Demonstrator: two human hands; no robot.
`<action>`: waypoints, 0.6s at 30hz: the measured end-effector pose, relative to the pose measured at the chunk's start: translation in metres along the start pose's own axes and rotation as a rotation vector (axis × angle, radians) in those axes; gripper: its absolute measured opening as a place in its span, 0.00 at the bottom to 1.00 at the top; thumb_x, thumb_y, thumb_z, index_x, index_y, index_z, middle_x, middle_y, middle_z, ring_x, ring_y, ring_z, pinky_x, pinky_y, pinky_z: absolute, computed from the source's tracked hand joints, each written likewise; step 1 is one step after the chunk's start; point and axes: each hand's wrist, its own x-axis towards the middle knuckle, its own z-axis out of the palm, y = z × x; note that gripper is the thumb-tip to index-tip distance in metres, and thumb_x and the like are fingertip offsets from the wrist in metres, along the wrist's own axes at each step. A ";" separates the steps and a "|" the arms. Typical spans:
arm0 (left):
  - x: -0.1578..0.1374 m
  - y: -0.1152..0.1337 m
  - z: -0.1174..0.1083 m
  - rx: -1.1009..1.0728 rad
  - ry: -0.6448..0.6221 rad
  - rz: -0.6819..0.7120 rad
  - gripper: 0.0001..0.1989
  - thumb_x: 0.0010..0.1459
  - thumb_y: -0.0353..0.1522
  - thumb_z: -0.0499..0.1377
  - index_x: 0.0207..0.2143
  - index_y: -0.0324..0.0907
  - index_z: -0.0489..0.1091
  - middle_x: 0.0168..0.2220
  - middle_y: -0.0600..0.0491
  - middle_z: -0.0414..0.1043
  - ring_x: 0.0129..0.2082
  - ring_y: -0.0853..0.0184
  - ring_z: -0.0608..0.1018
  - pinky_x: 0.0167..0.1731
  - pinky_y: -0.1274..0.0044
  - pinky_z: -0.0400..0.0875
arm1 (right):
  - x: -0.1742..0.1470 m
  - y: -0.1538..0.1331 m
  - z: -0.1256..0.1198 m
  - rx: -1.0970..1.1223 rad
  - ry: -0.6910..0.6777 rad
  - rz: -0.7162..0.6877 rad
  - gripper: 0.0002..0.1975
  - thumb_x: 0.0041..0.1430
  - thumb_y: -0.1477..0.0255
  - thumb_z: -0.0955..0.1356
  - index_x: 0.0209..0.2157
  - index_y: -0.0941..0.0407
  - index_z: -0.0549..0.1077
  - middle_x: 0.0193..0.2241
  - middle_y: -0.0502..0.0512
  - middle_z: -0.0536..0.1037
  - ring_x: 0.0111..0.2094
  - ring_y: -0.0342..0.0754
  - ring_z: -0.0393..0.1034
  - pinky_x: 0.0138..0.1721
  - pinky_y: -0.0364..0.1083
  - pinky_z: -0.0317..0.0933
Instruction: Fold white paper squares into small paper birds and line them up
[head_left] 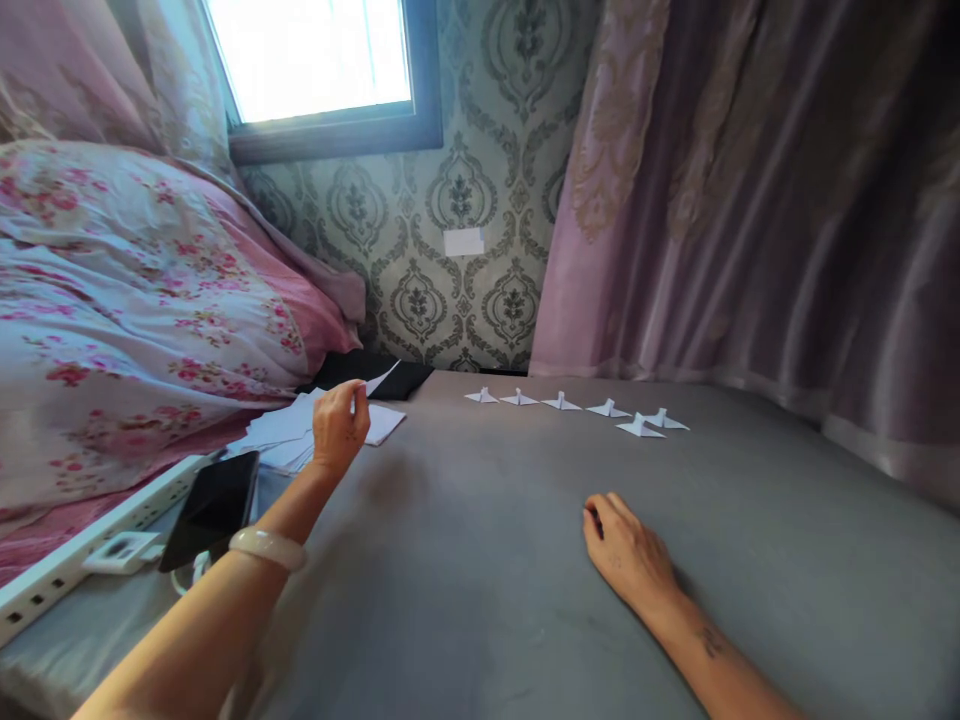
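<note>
My left hand is raised over a spread of white paper sheets, thumb and fingers pinched together. A thin sheet of paper sticks out from those fingertips, tilted up on edge. My right hand rests on the grey surface with its fingers loosely curled in, and nothing shows in it. Beyond it, several small folded white paper pieces stand in a row, each with flat pointed sides and a raised middle. One folded piece sits slightly in front of the others at the row's right end.
At the left, a dark phone leans by a long white power strip with a plugged-in charger. A black flat item lies behind the papers. Floral bedding rises on the left; curtains hang at the right.
</note>
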 end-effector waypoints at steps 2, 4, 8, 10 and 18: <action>-0.007 0.026 0.005 -0.193 -0.040 -0.070 0.15 0.59 0.40 0.50 0.45 0.41 0.64 0.46 0.45 0.69 0.50 0.57 0.68 0.48 0.69 0.61 | 0.000 0.001 0.001 0.015 -0.003 0.001 0.10 0.64 0.72 0.59 0.38 0.55 0.70 0.38 0.55 0.74 0.33 0.46 0.72 0.29 0.43 0.56; -0.021 0.051 0.015 -0.408 -0.168 -0.161 0.17 0.57 0.43 0.51 0.41 0.41 0.64 0.38 0.49 0.71 0.40 0.62 0.73 0.39 0.73 0.67 | 0.001 0.003 0.002 0.072 -0.002 0.000 0.10 0.63 0.72 0.59 0.39 0.55 0.71 0.38 0.55 0.74 0.34 0.47 0.73 0.30 0.43 0.58; -0.065 0.086 0.044 -0.675 -0.519 -0.344 0.18 0.46 0.45 0.61 0.30 0.40 0.65 0.26 0.53 0.68 0.27 0.68 0.74 0.28 0.78 0.67 | 0.001 0.004 0.002 0.309 0.112 0.019 0.17 0.60 0.70 0.62 0.51 0.56 0.64 0.40 0.56 0.74 0.35 0.47 0.72 0.35 0.45 0.64; -0.089 0.096 0.059 -0.761 -0.671 -0.441 0.17 0.44 0.42 0.64 0.27 0.39 0.65 0.25 0.53 0.68 0.25 0.70 0.73 0.26 0.78 0.67 | -0.002 0.002 -0.002 0.391 0.196 -0.041 0.27 0.57 0.70 0.65 0.58 0.56 0.56 0.46 0.59 0.70 0.36 0.47 0.71 0.36 0.46 0.66; -0.133 0.095 0.095 -0.839 -0.925 -0.698 0.12 0.46 0.35 0.65 0.27 0.39 0.66 0.25 0.53 0.71 0.23 0.71 0.74 0.26 0.79 0.68 | -0.011 -0.003 -0.010 0.249 0.294 -0.486 0.27 0.56 0.82 0.63 0.56 0.51 0.64 0.53 0.60 0.64 0.52 0.52 0.61 0.52 0.53 0.59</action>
